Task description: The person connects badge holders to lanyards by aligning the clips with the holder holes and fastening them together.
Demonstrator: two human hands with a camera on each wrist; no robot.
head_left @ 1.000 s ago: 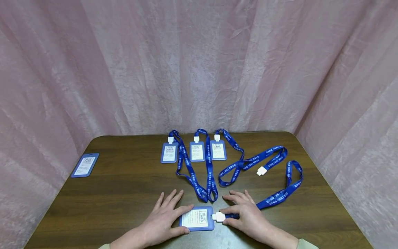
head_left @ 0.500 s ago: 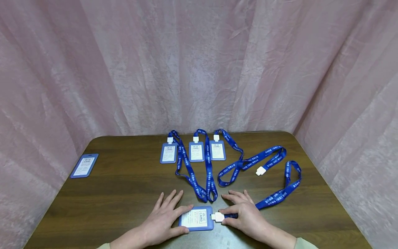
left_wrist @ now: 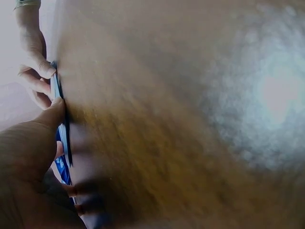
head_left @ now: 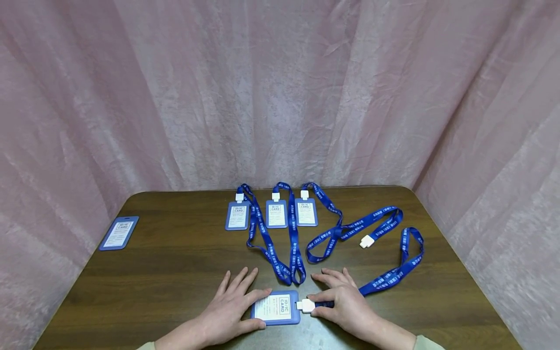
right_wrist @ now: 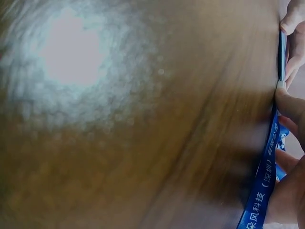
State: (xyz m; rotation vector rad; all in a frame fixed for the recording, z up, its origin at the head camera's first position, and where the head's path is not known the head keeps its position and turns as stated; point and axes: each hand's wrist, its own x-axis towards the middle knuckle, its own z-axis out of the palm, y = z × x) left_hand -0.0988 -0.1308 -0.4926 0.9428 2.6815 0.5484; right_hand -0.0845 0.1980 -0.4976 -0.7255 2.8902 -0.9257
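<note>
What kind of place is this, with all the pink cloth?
Probably a makeshift work corner, not a lived-in room: crinkled pink fabric curtains close round a dark brown wooden table where blue plastic ID card holders with blue printed lanyards lie.

Two bare arms come in from the bottom of the head view. The left hand (head_left: 232, 306) and the right hand (head_left: 343, 301) have no gloves, no rings and no watch. The nails are short and plain. Both forearms are bare almost all the way down. At the bottom edge, a bit of light green sleeve (head_left: 426, 342) shows on the right arm. A small bit of the same soft cloth shows on the left arm too.
</note>
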